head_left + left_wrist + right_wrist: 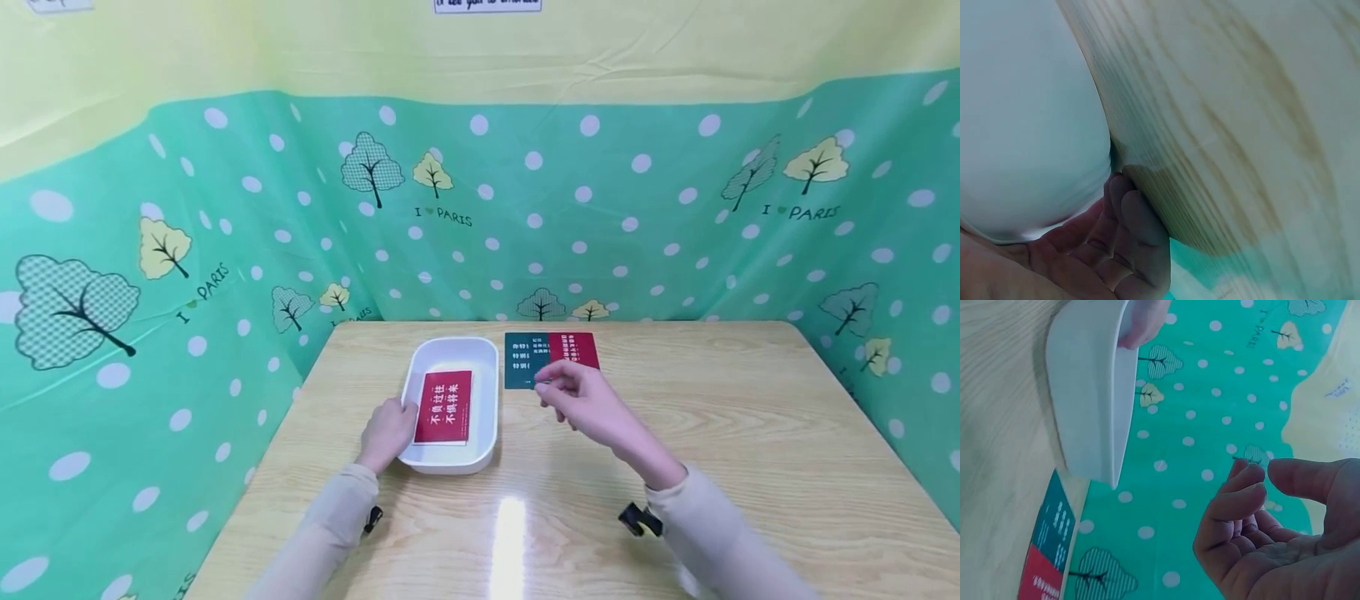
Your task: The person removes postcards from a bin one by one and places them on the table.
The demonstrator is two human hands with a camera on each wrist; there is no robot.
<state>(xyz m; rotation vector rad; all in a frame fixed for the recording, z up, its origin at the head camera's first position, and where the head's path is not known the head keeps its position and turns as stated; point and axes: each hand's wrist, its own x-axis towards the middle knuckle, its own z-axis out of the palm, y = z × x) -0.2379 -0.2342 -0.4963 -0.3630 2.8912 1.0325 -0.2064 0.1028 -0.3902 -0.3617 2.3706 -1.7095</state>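
Note:
A white plastic basin (486, 421) sits on the table with a red card (444, 427) lying inside it, printed with white characters. My left hand (388, 433) grips the basin's left rim; in the left wrist view its fingers (1141, 219) curl against the outer wall. Right of the basin, a teal card (517, 375) and a red card (581, 346) lie side by side; whether they overlap I cannot tell. Above their near edge hovers my right hand (581, 400), fingers loosely bent. In the right wrist view a gap shows between thumb and fingertips, with nothing held.
The wooden table (720, 433) extends to both sides and toward me. A green and yellow curtain (637, 208) with trees and white dots hangs behind the table and along its sides. Black straps (641, 521) show at the sleeves.

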